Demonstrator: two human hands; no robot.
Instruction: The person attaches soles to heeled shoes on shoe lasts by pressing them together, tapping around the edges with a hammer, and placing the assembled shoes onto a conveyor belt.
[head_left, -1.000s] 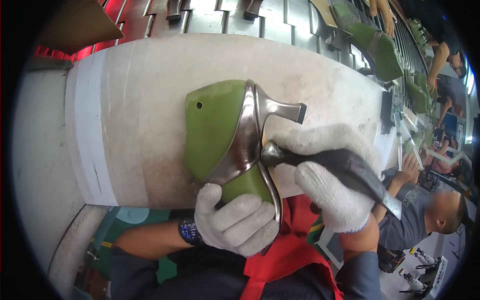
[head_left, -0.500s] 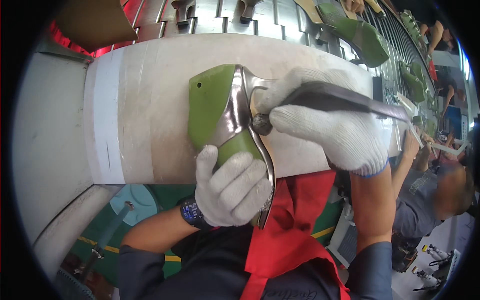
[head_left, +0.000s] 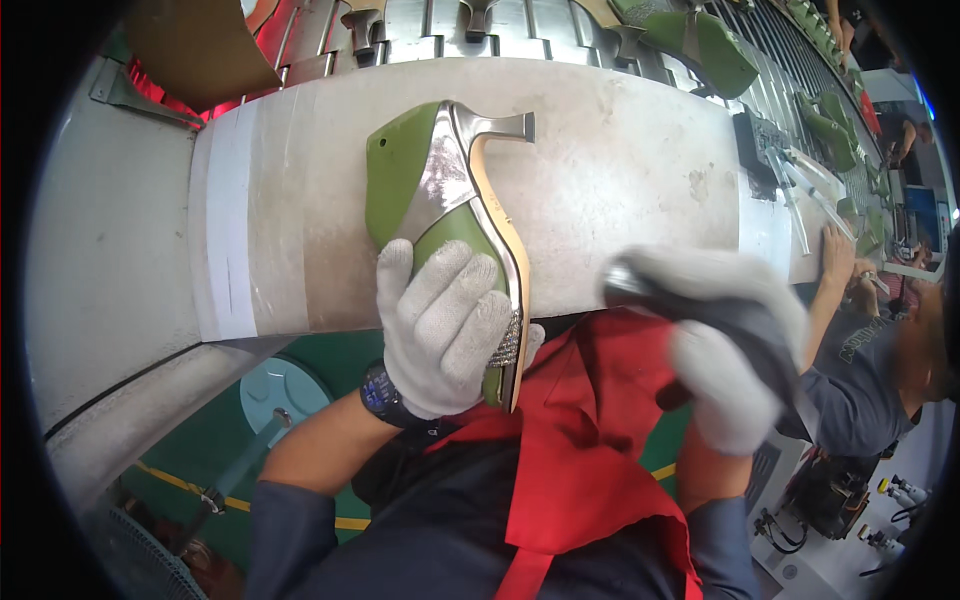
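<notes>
A silver high-heeled shoe (head_left: pixel 448 165) on a green shoe last (head_left: pixel 402 175) lies on its side on the pale padded bench. Its heel (head_left: pixel 515 126) points right at the far end, and the tan sole faces right. A sparkling band crosses the toe end close to me. My gloved left hand (head_left: pixel 445 330) is closed around the front part, fingers on top. To the right, apart from the shoe, my gloved right hand (head_left: pixel 735 340) grips a dark hammer-like tool (head_left: pixel 725 318) with a rounded metal end. Motion blurs this hand and its tool.
Beyond the bench (head_left: pixel 620 180) runs a slatted metal conveyor (head_left: pixel 420 22) carrying several heels and green lasts (head_left: pixel 705 50). A dark block (head_left: pixel 758 150) and white-handled tools (head_left: pixel 805 190) sit at the bench's right end, near a co-worker's arm (head_left: pixel 835 265). A brown board (head_left: pixel 195 45) stands far left.
My right hand has drawn back from the heel towards me and to the right with the tool, uncovering the heel. The shoe and left hand have shifted slightly away and left.
</notes>
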